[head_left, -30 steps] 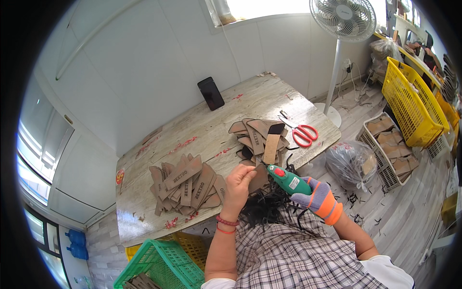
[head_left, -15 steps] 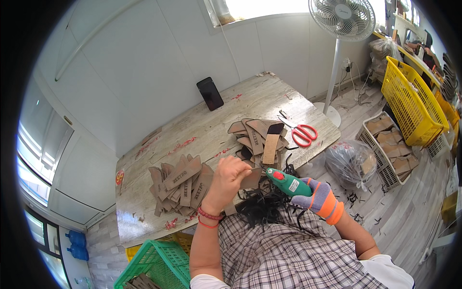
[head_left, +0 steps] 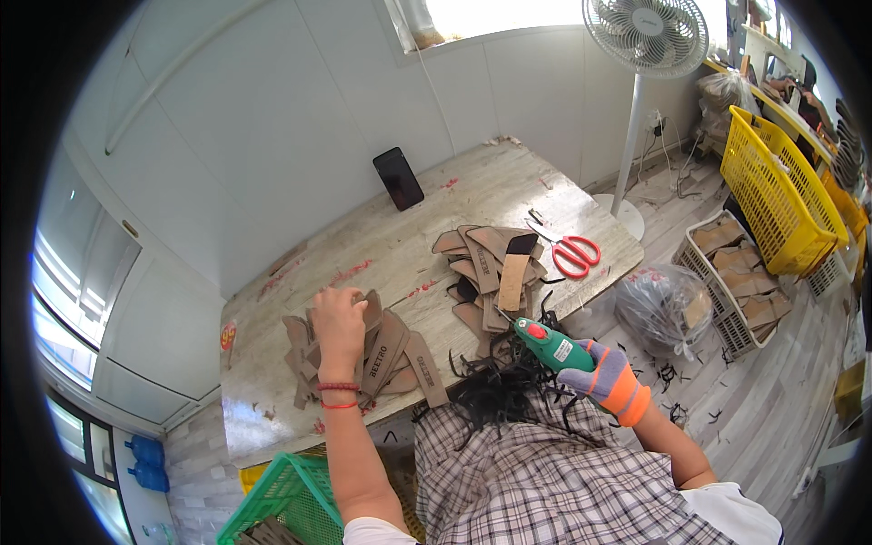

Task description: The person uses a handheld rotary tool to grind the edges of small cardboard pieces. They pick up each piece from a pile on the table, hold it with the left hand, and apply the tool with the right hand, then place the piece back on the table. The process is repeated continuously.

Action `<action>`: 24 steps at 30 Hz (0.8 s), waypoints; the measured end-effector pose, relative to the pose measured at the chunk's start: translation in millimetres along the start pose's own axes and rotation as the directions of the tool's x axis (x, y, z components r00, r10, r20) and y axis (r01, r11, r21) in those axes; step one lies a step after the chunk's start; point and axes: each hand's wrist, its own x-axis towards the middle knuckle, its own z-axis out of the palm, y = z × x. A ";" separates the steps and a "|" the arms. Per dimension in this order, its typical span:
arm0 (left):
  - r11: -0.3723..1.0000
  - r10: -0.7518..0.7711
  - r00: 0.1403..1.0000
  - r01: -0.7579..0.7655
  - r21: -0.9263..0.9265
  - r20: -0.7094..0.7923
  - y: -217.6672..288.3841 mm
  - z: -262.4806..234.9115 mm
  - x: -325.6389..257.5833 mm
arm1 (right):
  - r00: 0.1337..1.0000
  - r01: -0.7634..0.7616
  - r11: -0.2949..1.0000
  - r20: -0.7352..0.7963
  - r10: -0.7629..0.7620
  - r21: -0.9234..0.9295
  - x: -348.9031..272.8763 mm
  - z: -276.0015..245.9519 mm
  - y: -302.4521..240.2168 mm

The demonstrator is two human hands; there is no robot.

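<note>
My bare left hand [head_left: 338, 325] is over the left pile of flat brown pieces [head_left: 389, 352], which carry dark print. Its fingers are curled, and the fingertips close on the edge of a brown piece [head_left: 372, 312] in that pile. In a grey and orange glove, my right hand [head_left: 604, 377] grips a green handheld power tool [head_left: 554, 347] with a red button. The tool's narrow tip points at a second pile of brown pieces [head_left: 484, 263]. Black strip scraps [head_left: 495, 386] lie in a heap on my checked apron [head_left: 509, 472] and the table edge.
Red-handled scissors [head_left: 574, 257] lie beside the second pile. A phone [head_left: 398, 179] leans against the wall. A green crate [head_left: 282, 504] stands below the table at left. To the right are a plastic bag [head_left: 663, 309], a white crate [head_left: 738, 336], yellow basket [head_left: 772, 200] and fan [head_left: 647, 36].
My left hand has moved left from the tool's tip to the left pile. A brown piece now lies at that pile's right side. The tool has shifted slightly right.
</note>
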 end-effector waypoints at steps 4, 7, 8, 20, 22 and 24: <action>0.980 -0.201 0.979 0.201 0.007 0.035 22.0 42.1 -16.7 | 1.000 -0.020 1.000 -0.024 0.020 0.001 -0.5 -1.1 10.4; 0.991 -0.130 0.990 0.130 0.013 0.055 48.6 118.9 -43.5 | 1.000 -0.020 0.999 -0.015 0.019 -0.044 1.5 1.8 17.4; 0.986 -0.166 0.984 0.164 0.034 0.070 58.4 133.9 -48.7 | 1.000 -0.023 0.998 -0.010 0.023 -0.056 0.5 2.9 11.0; 0.431 -0.715 0.694 0.536 -0.726 0.089 71.2 145.2 -73.0 | 0.995 -0.097 0.994 0.033 0.098 -0.045 0.9 15.4 8.0; 0.211 -0.770 0.634 0.361 -0.908 0.073 65.3 125.3 -65.4 | 0.995 -0.091 0.993 0.032 0.094 -0.073 1.1 16.2 5.9; -0.028 -0.735 0.654 0.235 -0.972 0.179 60.1 99.7 -56.4 | 0.997 -0.073 0.996 0.036 0.075 -0.057 4.4 17.6 11.5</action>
